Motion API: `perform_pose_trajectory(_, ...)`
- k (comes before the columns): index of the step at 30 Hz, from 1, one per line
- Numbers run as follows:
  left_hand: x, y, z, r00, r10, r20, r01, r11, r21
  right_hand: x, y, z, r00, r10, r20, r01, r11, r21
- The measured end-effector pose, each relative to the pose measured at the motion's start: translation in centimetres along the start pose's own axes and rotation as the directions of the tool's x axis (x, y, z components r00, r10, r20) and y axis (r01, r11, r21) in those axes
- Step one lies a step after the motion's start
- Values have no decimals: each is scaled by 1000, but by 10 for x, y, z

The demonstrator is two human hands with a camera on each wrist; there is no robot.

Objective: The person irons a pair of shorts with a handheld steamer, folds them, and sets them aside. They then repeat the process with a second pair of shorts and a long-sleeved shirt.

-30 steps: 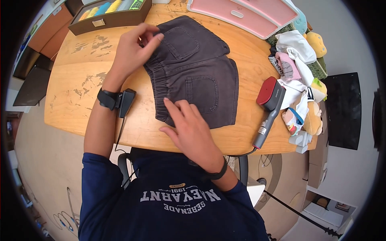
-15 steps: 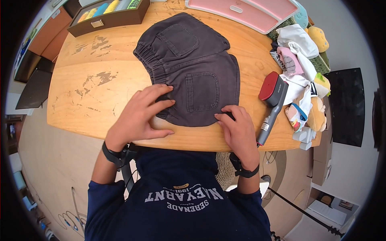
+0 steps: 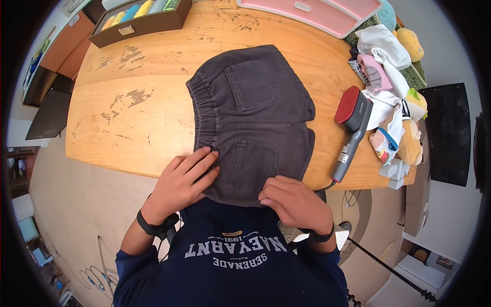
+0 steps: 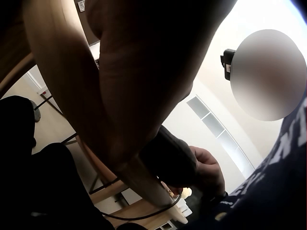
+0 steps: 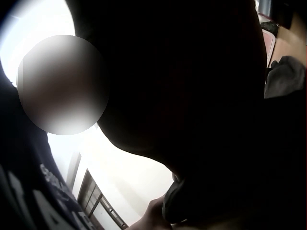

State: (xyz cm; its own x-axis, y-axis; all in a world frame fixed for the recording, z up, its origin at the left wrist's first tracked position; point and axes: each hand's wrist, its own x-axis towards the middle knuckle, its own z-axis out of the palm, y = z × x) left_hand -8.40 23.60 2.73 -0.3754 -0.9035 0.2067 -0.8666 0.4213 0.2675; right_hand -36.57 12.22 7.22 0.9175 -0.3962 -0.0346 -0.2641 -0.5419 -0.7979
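Note:
A pair of dark grey shorts [image 3: 258, 123] lies on the wooden table, back pockets up, with its gathered elastic waistband [image 3: 203, 110] toward the left. Its near side reaches over the table's front edge, close to the navy shirt. My left hand [image 3: 181, 181] grips the near corner by the waistband, fingers on top and thumb hidden. At the near leg hem, my right hand [image 3: 299, 202] pinches the cloth with curled fingers. The left wrist view also catches the right hand [image 4: 208, 170] on the dark cloth. Both wrist views are mostly dark.
A handheld garment steamer [image 3: 353, 125] with a red head lies right of the shorts, its cord trailing off the front edge. Clothes and soft toys [image 3: 383, 66] are piled along the right side. A brown box [image 3: 140, 23] stands back left, and a pink-and-white drawer unit [image 3: 317, 13] at the back.
The left hand came down from the far end of the waistband to its near corner. The right hand moved right to the hem. The shorts have slid toward the body, over the front edge.

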Motion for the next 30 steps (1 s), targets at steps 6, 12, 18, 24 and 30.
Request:
perform_pose_trajectory(6,-3,4,-9,999,27,-42,-28,999,-23,1,-5,-11,999,-43,10,44,998,-54)
perform_pose_trajectory(12,16,-10,-22,963,-93,-253,-32,893,-449,12,-11,-51,993,-81,-81,80,997,-12)
perform_pose_trajectory(18,46,-18,-33,794,-579,-182,289,624,-726,58,-24,-117,972,98,-214,-142,969,-201)
perform_pose_trajectory(24,89,-38,-33,640,-759,-122,261,364,-894,96,23,-140,924,-142,-356,9,937,-350)
perform_pose_trajectory(30,111,-66,-13,561,-820,-114,273,313,-910,127,58,-137,904,-85,-418,2,981,-194)
